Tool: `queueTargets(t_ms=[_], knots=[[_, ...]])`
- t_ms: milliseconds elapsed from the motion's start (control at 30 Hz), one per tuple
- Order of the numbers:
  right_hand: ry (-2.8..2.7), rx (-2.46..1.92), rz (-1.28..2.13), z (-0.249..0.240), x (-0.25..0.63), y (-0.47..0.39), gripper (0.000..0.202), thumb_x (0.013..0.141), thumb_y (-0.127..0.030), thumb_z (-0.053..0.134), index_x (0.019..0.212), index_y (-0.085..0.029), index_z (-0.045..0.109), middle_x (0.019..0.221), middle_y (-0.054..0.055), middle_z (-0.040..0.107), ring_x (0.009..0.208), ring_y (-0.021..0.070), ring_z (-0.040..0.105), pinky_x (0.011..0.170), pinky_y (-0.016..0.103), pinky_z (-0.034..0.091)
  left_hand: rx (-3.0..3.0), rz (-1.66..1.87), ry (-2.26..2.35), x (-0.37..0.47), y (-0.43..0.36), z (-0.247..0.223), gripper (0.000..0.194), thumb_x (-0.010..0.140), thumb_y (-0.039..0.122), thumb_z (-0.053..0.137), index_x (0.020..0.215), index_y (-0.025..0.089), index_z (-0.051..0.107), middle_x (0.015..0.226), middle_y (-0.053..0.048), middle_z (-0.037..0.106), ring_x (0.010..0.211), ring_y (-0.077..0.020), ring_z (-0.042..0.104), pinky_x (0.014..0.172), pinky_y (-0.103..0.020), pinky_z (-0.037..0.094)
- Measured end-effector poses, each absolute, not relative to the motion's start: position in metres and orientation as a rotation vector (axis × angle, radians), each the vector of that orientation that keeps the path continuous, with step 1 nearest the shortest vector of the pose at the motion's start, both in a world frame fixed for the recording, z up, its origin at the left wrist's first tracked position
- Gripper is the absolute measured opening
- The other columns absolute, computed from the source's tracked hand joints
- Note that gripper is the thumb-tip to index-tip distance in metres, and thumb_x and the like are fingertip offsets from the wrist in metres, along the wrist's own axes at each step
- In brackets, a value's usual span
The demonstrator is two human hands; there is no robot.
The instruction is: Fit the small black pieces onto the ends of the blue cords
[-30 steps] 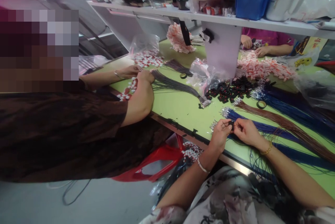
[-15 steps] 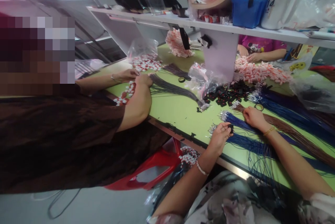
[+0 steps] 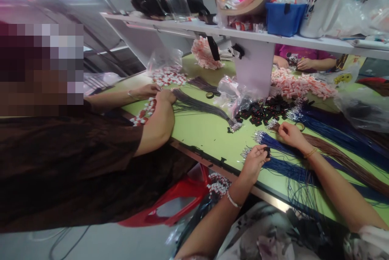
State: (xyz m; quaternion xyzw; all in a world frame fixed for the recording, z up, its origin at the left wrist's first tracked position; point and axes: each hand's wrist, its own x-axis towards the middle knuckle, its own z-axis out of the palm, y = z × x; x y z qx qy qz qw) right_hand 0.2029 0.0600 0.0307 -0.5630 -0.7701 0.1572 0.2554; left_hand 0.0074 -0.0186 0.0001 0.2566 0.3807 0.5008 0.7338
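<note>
Left hand (image 3: 254,163), lower right of frame: fingers clamped on black piece (image 3: 267,152). Right hand (image 3: 293,135): fingers at brown wires (image 3: 332,156), grip unclear.

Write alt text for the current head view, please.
A person's left hand holds a small black squarish piece; the right hand is over a bundle of thin brown wires on a light green table. Blue wire bundles lie nearby; a dark-sleeved co-worker is at left.
</note>
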Motion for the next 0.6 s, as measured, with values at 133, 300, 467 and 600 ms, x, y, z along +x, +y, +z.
queueTargets(t_ms=[133, 300, 467, 600], knots=[[-1.969, -1.378, 0.615, 0.039, 0.183, 0.058, 0.014, 0.081, -0.027, 0.047, 0.073, -0.017, 0.054, 0.064, -0.002, 0.053, 0.057, 0.0104, 0.044, 0.055, 0.021, 0.034, 0.561, 1.107, 0.834, 0.007, -0.019, -0.002, 0.037, 0.061, 0.027, 0.079, 0.091, 0.015, 0.061, 0.081, -0.003, 0.06, 0.071, -0.0113, 0.057, 0.069, -0.026, 0.046], [-1.843, -1.263, 0.793, 0.049, 0.169, 0.036, 0.016, 0.081, -0.029, 0.049, 0.071, -0.017, 0.055, 0.063, -0.003, 0.051, 0.058, 0.0098, 0.043, 0.055, 0.021, 0.035, 0.559, 1.116, 0.824, 0.008, -0.019, -0.003, 0.036, 0.062, 0.027, 0.079, 0.091, 0.016, 0.061, 0.082, -0.003, 0.061, 0.072, -0.0116, 0.057, 0.07, -0.026, 0.046], [-1.737, -1.328, 0.927, 0.038, 0.166, 0.009, 0.014, 0.075, -0.025, 0.052, 0.064, -0.017, 0.053, 0.054, -0.005, 0.044, 0.051, 0.0081, 0.037, 0.049, 0.02, 0.03, 0.549, 1.115, 0.8, 0.006, -0.02, -0.001, 0.035, 0.063, 0.027, 0.078, 0.091, 0.016, 0.06, 0.085, -0.003, 0.061, 0.076, -0.0127, 0.058, 0.074, -0.028, 0.046], [-1.779, -1.37, 0.947, 0.027, 0.164, -0.005, 0.013, 0.073, -0.022, 0.051, 0.061, -0.017, 0.053, 0.053, -0.005, 0.047, 0.048, 0.0076, 0.037, 0.048, 0.019, 0.03, 0.542, 1.112, 0.786, 0.006, -0.02, 0.0, 0.035, 0.064, 0.026, 0.076, 0.092, 0.016, 0.059, 0.086, -0.004, 0.062, 0.08, -0.014, 0.059, 0.075, -0.028, 0.045]])
